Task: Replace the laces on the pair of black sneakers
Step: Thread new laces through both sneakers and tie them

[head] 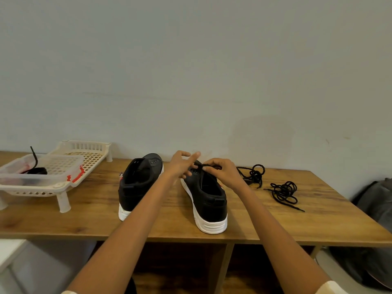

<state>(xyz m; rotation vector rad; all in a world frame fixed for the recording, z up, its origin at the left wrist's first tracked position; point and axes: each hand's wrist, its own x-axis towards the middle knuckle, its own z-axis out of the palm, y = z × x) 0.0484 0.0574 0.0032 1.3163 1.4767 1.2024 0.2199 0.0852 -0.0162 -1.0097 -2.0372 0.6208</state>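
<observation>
1. A wooden table (318, 209) stands against a plain pale wall (212, 60), seen from a camera worn on the person's head.
2. Two black sneakers with white soles sit side by side near the table's middle, heels toward the camera; the left sneaker (137, 183) shows bare eyelets at its tongue, with no lace visible in them.
3. Both hands meet over the toe end of the right sneaker (207, 200), arms stretched out from the bottom of the frame.
4. The left hand (181, 166) has its index finger pointing up and to the right, the other fingers curled; it seems to pinch the black lace (201, 165), though the contact is too small to tell for certain.
5. The right hand (220, 169) pinches that same lace between thumb and fingertips, just above the shoe's front eyelets.
6. Two loose black laces lie tangled on the table to the right of the shoes (well apart from the hands): one bundle (254, 174) nearer the wall, the other (284, 193) closer to the table's right edge.
7. At the far left, a clear plastic container (53, 177) holding a dark item rests on a cream slotted rack (89, 153).
8. A grey bag (377, 204) sits past the table's right end
</observation>
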